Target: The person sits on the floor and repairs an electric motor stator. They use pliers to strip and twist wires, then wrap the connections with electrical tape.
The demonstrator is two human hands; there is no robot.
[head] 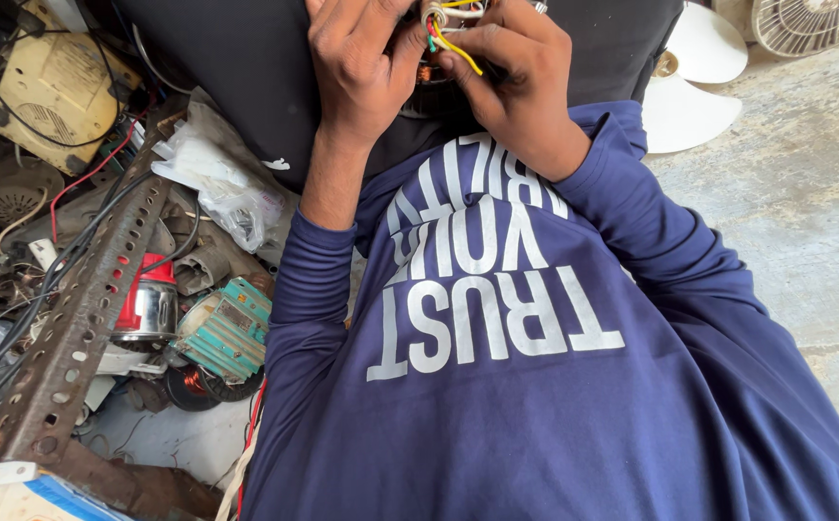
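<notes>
My left hand [362, 58] and my right hand [516, 87] meet at the top of the view, over my dark lap. Both pinch a small bundle of coloured wires [453, 43], yellow, white, red and green. The wires run down to a small part with copper-coloured winding [426, 73], mostly hidden between my fingers. My right thumb and forefinger grip the yellow wire; my left fingers close on the bundle from the other side. My navy long-sleeved shirt [535, 386] with white lettering fills the lower middle.
A rusty perforated angle bar [72, 328] slants along the left. Beside it lie a crumpled plastic bag [222, 188], a teal ribbed part [227, 328], a red and silver cylinder [148, 304], cables and a cream housing [58, 92]. White fan blades [690, 87] rest on the concrete floor [805, 212].
</notes>
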